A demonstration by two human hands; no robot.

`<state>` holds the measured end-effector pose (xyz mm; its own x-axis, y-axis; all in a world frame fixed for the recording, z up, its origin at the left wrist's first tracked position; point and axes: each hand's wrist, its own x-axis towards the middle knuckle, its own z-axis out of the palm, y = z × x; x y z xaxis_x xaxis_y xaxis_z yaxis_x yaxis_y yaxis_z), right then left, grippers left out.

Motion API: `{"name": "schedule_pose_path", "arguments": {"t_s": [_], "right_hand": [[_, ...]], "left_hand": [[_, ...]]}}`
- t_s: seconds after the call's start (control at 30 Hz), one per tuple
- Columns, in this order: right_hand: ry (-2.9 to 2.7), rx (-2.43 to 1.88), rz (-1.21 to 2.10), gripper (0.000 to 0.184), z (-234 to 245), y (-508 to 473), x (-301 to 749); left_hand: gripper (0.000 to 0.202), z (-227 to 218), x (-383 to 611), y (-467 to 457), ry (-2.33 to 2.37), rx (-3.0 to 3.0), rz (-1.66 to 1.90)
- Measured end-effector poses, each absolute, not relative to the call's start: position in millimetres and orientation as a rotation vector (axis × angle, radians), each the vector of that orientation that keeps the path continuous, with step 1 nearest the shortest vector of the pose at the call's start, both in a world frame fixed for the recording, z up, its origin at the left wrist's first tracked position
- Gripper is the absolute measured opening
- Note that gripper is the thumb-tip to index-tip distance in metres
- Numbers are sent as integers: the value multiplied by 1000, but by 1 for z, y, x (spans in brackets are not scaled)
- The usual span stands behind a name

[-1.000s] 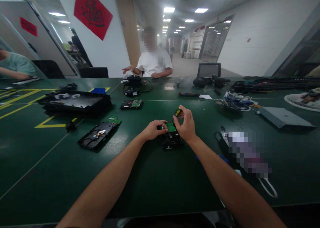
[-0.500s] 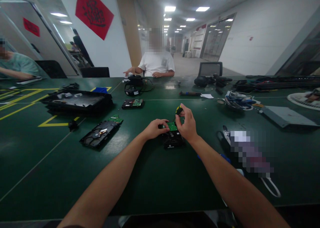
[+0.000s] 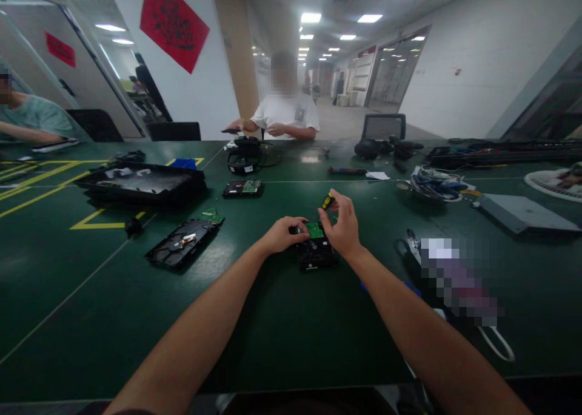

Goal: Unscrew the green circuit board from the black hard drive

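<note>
A black hard drive [image 3: 317, 256] with a green circuit board [image 3: 314, 229] lies on the table before me. My left hand [image 3: 282, 234] grips its left edge, fingertips over the board. In my right hand [image 3: 344, 224] is a screwdriver with a yellow-and-black handle [image 3: 327, 201], pinched between thumb and fingers above the drive's right side. Its shaft points down toward the board; fingers hide where the tip meets it.
Left of me lies an opened drive [image 3: 182, 244]; another drive [image 3: 242, 188] sits farther back. A black tray-like casing [image 3: 140, 183] stands at left. To the right are a cable bundle [image 3: 436, 184] and a grey metal box [image 3: 530, 213]. A person [image 3: 286, 114] sits opposite.
The screwdriver's handle has turned and tilted slightly in my right fingers. My left hand stays on the drive. The person opposite now holds a dark flat object and has drawn the other hand up.
</note>
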<state>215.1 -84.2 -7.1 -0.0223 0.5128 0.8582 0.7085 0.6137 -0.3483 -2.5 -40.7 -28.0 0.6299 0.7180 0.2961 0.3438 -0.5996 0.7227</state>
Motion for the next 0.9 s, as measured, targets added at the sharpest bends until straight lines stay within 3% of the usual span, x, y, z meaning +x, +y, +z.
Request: {"name": "schedule_pose_path", "arguments": {"t_s": [0.9], "right_hand": [[-1620, -1038, -205, 59, -8, -85, 218]], "left_hand": [[14, -31, -3, -39, 847, 2228, 775]]}}
